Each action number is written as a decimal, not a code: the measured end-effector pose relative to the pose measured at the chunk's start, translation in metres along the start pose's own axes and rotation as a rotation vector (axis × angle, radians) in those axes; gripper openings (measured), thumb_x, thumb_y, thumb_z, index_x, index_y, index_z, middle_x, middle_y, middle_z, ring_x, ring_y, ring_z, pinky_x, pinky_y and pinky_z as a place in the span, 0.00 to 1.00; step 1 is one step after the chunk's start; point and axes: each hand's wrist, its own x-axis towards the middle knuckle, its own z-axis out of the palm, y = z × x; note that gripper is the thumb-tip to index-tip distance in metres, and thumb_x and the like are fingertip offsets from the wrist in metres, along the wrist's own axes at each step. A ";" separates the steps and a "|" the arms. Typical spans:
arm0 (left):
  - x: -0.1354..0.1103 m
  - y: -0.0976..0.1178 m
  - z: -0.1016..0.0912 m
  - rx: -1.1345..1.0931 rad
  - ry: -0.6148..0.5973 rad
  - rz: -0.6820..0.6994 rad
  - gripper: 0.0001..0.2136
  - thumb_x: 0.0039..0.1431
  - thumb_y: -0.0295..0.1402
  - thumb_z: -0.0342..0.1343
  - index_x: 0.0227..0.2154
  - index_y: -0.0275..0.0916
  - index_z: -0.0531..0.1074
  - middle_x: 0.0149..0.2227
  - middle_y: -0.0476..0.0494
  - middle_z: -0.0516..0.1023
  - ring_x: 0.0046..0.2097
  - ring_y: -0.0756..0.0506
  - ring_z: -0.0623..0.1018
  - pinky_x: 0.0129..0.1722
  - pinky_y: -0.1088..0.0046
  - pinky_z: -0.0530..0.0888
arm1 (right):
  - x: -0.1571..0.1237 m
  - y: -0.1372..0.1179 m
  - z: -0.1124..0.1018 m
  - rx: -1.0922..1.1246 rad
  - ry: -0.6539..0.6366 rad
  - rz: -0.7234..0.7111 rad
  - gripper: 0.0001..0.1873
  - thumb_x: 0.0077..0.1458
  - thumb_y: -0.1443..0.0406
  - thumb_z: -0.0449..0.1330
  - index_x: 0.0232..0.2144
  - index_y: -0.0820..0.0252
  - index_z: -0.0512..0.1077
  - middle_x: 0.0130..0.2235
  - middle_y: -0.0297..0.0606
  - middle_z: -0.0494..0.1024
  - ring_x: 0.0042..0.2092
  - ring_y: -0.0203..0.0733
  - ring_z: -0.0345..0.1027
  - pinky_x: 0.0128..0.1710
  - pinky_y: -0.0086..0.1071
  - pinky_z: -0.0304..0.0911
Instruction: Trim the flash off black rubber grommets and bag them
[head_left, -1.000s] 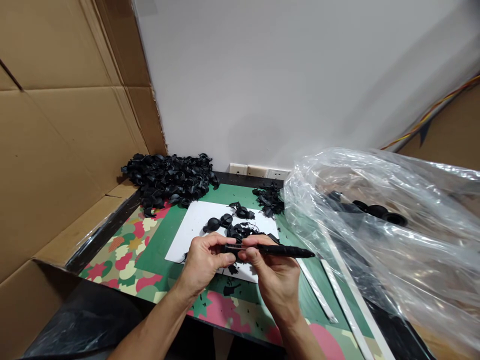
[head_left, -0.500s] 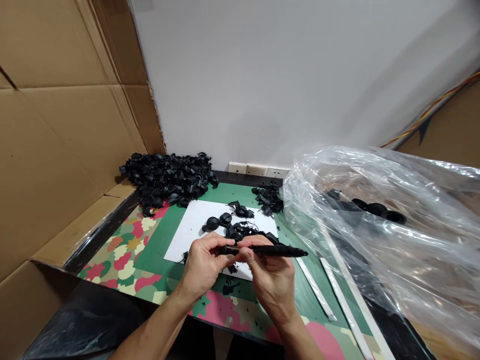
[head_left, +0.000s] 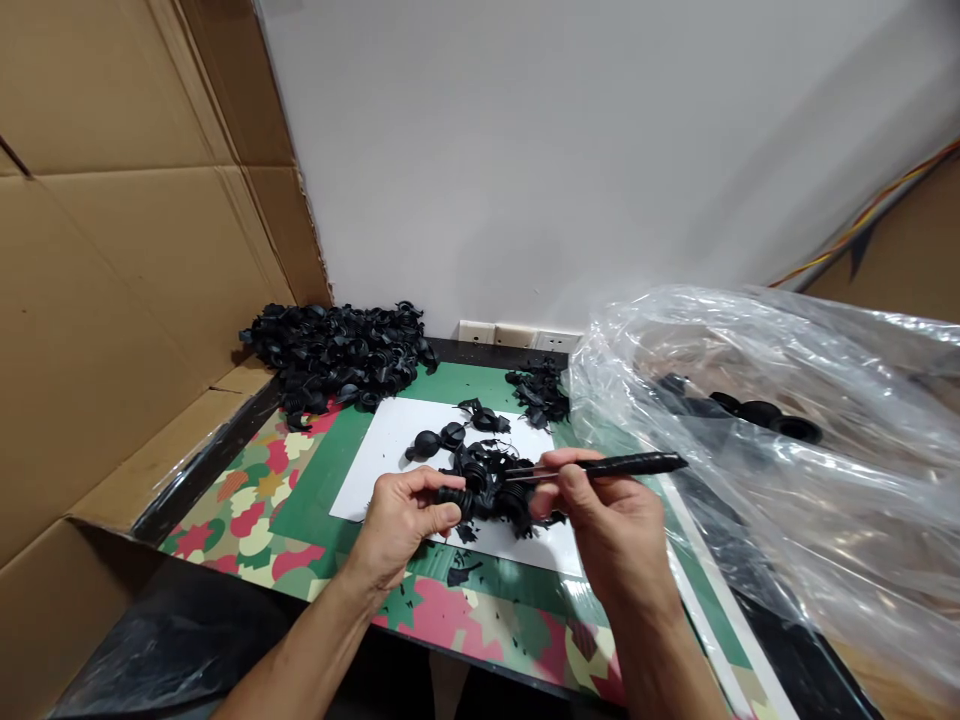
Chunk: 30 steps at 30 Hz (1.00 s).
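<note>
My left hand (head_left: 401, 520) pinches a ribbed black rubber piece (head_left: 455, 500) between thumb and fingers, low over the white sheet (head_left: 360, 470). In my right hand (head_left: 607, 510) is a black-handled tool (head_left: 634, 464), its slim metal end pointing left; two thin prongs seem to show there. The tool's tip is to the right of the held piece and apart from it, above a loose heap of black rubber parts and scraps (head_left: 517, 500). Farther back on the sheet lie a domed black rubber part (head_left: 427, 444) and another piece (head_left: 487, 419).
A big pile of black rubber pieces (head_left: 337, 355) fills the back left corner, beside a cardboard wall (head_left: 135, 250). Black scraps (head_left: 540, 390) lie at the back. A clear plastic bag (head_left: 720, 480) with round black parts (head_left: 795, 428) covers the right. Wall sockets (head_left: 517, 337) sit behind.
My right hand has moved right and drawn the tool away from the piece in my left hand. My left hand has stayed nearly in place.
</note>
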 end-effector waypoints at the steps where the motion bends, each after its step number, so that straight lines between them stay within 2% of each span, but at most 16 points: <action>1: 0.000 0.000 0.000 -0.001 0.000 0.003 0.11 0.32 0.26 0.66 0.26 0.34 0.82 0.17 0.53 0.67 0.18 0.55 0.66 0.19 0.80 0.63 | 0.000 0.002 0.000 -0.034 0.007 0.013 0.18 0.44 0.53 0.68 0.29 0.63 0.76 0.20 0.35 0.75 0.22 0.39 0.69 0.22 0.32 0.67; 4: 0.000 -0.001 -0.001 -0.006 0.003 0.015 0.11 0.32 0.26 0.67 0.26 0.34 0.82 0.19 0.52 0.68 0.20 0.55 0.66 0.20 0.80 0.65 | -0.004 0.010 0.002 -0.084 0.043 0.028 0.17 0.42 0.54 0.69 0.28 0.62 0.76 0.21 0.35 0.76 0.23 0.39 0.70 0.23 0.31 0.67; 7: 0.000 0.000 -0.001 -0.013 -0.005 0.026 0.11 0.32 0.26 0.67 0.26 0.34 0.82 0.20 0.52 0.68 0.21 0.55 0.66 0.20 0.80 0.65 | -0.010 0.010 0.008 0.003 -0.016 0.005 0.15 0.46 0.55 0.67 0.30 0.62 0.76 0.21 0.34 0.75 0.22 0.38 0.70 0.22 0.30 0.66; 12: 0.001 -0.001 -0.001 -0.019 -0.039 0.024 0.11 0.34 0.27 0.68 0.27 0.35 0.82 0.21 0.51 0.70 0.21 0.54 0.68 0.21 0.79 0.66 | -0.019 0.004 0.021 0.046 -0.125 -0.142 0.09 0.50 0.60 0.65 0.30 0.60 0.76 0.23 0.34 0.75 0.22 0.36 0.68 0.21 0.29 0.66; 17: 0.000 -0.001 0.000 -0.019 -0.053 0.022 0.11 0.35 0.26 0.67 0.28 0.36 0.82 0.19 0.51 0.70 0.20 0.54 0.69 0.20 0.80 0.66 | -0.022 0.009 0.030 -0.002 -0.144 -0.271 0.04 0.53 0.63 0.63 0.30 0.59 0.76 0.26 0.34 0.76 0.22 0.35 0.68 0.22 0.30 0.66; 30: -0.003 0.006 0.006 -0.027 -0.066 0.010 0.12 0.34 0.25 0.66 0.28 0.34 0.82 0.25 0.48 0.73 0.24 0.51 0.73 0.23 0.77 0.71 | -0.021 0.016 0.033 -0.010 -0.169 -0.289 0.05 0.54 0.62 0.63 0.31 0.59 0.75 0.28 0.36 0.75 0.24 0.35 0.70 0.25 0.30 0.68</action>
